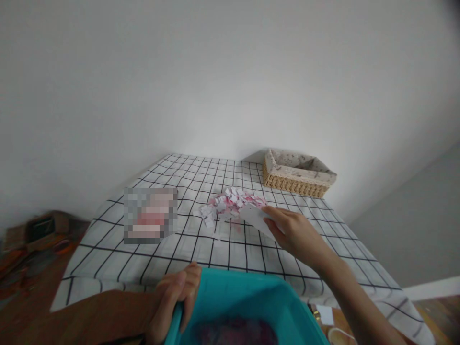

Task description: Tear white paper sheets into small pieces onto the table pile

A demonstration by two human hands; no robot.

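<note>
At the table's front edge, my left hand (176, 294) is closed around the left rim of a teal plastic bin (247, 282). Inside the bin lies a dark pinkish mass, too blurred to make out. My right hand (293, 232) pinches a white card (257, 218) between thumb and fingers. The card is tilted, with its far edge at a pile of torn white and pink paper scraps (230, 199) on the checked tablecloth. A few scraps and some pink powder-like specks lie loose in front of the pile.
A woven basket (296, 187) with a fabric liner stands at the back right of the table (151, 258). A pixelated item (151, 215) lies on the left. Blurred objects (36, 230) sit on the floor at left. A plain wall rises behind.
</note>
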